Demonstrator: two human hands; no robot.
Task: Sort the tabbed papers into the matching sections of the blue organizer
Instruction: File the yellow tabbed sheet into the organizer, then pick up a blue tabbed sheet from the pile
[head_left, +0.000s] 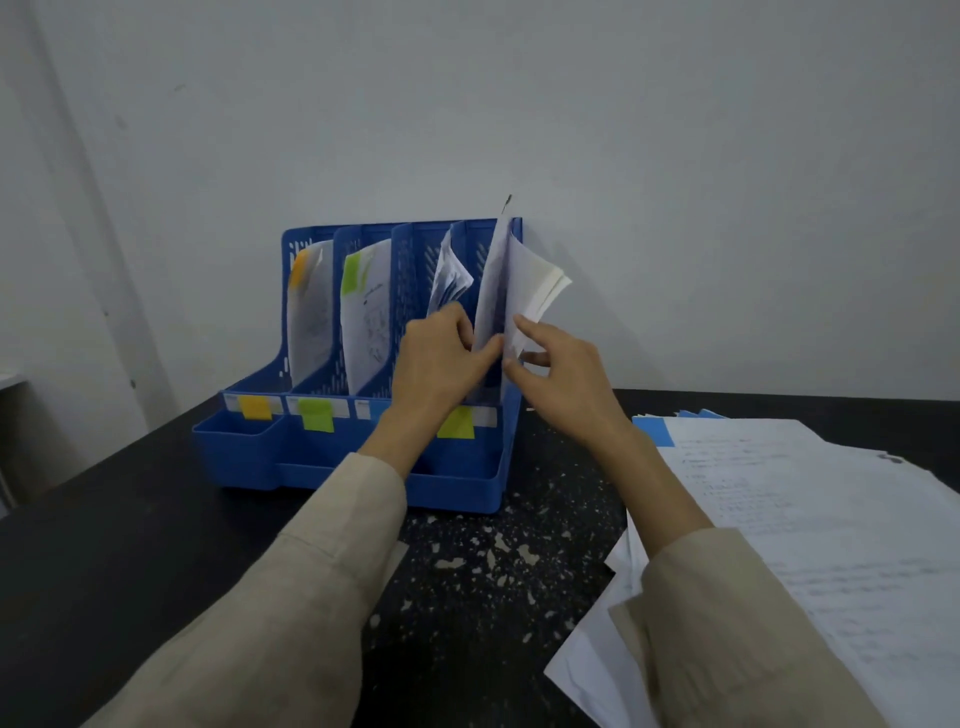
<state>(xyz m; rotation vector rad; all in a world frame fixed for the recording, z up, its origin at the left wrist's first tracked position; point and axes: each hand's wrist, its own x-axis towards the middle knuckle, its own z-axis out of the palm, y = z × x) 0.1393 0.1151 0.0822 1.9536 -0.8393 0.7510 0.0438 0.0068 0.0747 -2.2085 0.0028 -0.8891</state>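
Hands meet at the rightmost section of the blue organizer (249, 441), which stands on the dark speckled worktop (130, 519) against a pale wall (675, 156). The left hand (436, 364) pinches the near edge of the upright papers (493, 306) in that section, thumb and fingers curled onto the sheets. The right hand (563, 379) is just beside it, fingers spread and loosely bent, the forefinger touching the bundle whose top corner curls away from the organizer toward the right; whether it actually grips a sheet cannot be told. Both arms wear beige sleeves (291, 597).

Across the organizer's front edge sit coloured labels: an orange label (254, 406) on the leftmost section, a green label (317, 414) on the next, and a yellow-green label (456, 423) below the left wrist. The third section's label is mostly hidden by the left hand. An orange-tabbed sheet (310, 306) stands in the leftmost section, and a green-tabbed sheet (368, 312) in the one beside it. Curled papers (449, 275) lean in the third section, just behind the left hand.

Right of the organizer, a loose pile of written sheets (810, 519) lies spread on the worktop, a blue tab (653, 431) showing at its far corner nearest the organizer.
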